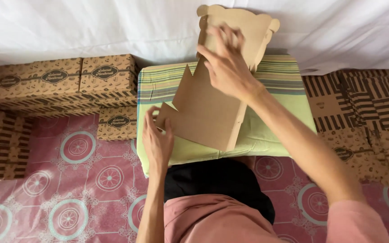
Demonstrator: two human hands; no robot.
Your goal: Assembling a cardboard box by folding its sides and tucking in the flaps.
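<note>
Here a person sits on a pink patterned floor mat [77, 180] and works on a flat brown cardboard box blank [208, 108]. The blank lies on a green striped cushion [275, 121] in front of the person, and its far end, with rounded tabs, is lifted up and leans toward the white cloth [91, 27] that hangs behind.

The left hand [157, 140] rests on the near left corner of the blank. Its fingers are bent around a pointed flap there, and the thumb lies on the top side, so the hand is partly closed on the cardboard edge. The right hand [228, 67] is farther away, on the raised part of the blank. Its fingers are spread and pressed flat against the cardboard; it is mostly open and pushes on the panel rather than wraps around it. This hand is a little blurred.

To the left, folded printed boxes [64, 78] stand in a row against the cloth, with one smaller box just beside the cushion. To the right, a stack of flat striped cardboard sheets [361, 108] lies on the mat, near the cushion.
</note>
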